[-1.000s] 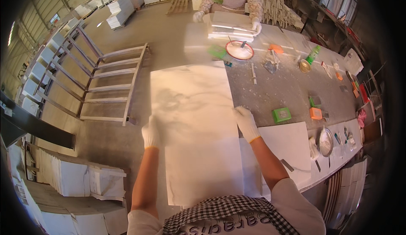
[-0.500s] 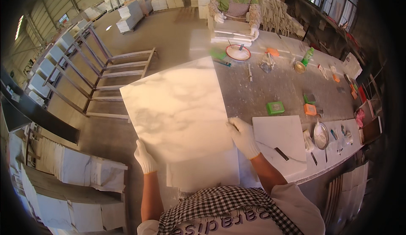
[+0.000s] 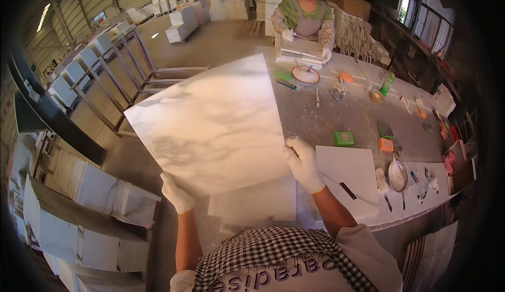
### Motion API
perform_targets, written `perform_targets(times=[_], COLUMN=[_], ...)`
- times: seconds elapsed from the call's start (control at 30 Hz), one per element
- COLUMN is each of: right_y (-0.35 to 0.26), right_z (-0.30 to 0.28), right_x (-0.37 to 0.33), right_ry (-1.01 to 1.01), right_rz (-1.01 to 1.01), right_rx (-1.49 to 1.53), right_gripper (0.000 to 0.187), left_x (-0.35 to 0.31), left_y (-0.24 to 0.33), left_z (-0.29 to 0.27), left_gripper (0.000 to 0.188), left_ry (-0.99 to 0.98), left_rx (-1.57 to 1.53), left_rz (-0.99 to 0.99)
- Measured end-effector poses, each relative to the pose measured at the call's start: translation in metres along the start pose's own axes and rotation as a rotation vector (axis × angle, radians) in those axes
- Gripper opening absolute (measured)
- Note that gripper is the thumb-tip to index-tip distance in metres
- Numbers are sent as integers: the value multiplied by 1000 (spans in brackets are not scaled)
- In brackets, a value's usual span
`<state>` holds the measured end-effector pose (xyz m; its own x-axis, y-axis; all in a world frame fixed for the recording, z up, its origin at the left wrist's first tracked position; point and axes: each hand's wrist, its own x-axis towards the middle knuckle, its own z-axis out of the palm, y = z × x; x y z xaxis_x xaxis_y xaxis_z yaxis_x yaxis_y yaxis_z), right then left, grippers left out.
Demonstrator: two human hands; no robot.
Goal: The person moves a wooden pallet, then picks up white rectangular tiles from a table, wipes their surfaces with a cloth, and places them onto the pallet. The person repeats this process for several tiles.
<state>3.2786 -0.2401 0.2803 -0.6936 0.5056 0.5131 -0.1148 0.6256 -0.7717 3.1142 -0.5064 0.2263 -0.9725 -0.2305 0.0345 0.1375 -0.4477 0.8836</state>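
Note:
A large square white marble tile [image 3: 210, 124] with grey veining is held up, tilted, between my gloved hands. My left hand [image 3: 177, 193] grips its lower left corner. On the right edge, near the lower corner, my right hand [image 3: 303, 165] is closed, thumb towards me. Beneath the raised tile, another pale tile [image 3: 258, 201] lies on the table, partly covered by it. Just right of my right hand, a further white marble tile [image 3: 347, 173] lies flat, with a dark flat strip [image 3: 347, 190] on it.
Across the table [image 3: 336, 118], a gloved co-worker [image 3: 302, 21] stands at stacked tiles. A red-rimmed bowl [image 3: 305, 75], a green box [image 3: 343, 138], an orange block [image 3: 386, 145], a green bottle [image 3: 387, 84] and a metal pan [image 3: 397, 175] lie about. Tile stacks [image 3: 94, 187] and a metal rack [image 3: 138, 84] are left.
The held tile has swung to the left and tilted more, its far left corner moving outwards. Both hands still grip it. My view has shifted, so the background sits lower and further right.

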Motion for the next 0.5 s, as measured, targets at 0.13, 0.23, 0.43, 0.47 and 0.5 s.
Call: perform_targets(times=[0.13,0.23,0.43,0.47,0.5], right_y=[-22,-39,-47,-44,-39], right_z=[-7,-9,-1,2,3], right_x=[11,11,-3,-8,-14], right_ry=[17,38,37,56,80], right_rz=[-128,-177,-124,-134,-129], right_rx=[-65,-104,-174,-169,-163], right_gripper=[15,13,14,14,15], left_x=[-12,-25,-42,-46,-51], left_y=[-1,-8,-10,-8,-7], left_z=[1,-8,-37,-42,-47], left_gripper=[40,38,34,34,34], left_ry=[58,54,103,63,62], left_rx=[-15,-102,43,25,33], left_rz=[-35,-134,-267,-249,-273])
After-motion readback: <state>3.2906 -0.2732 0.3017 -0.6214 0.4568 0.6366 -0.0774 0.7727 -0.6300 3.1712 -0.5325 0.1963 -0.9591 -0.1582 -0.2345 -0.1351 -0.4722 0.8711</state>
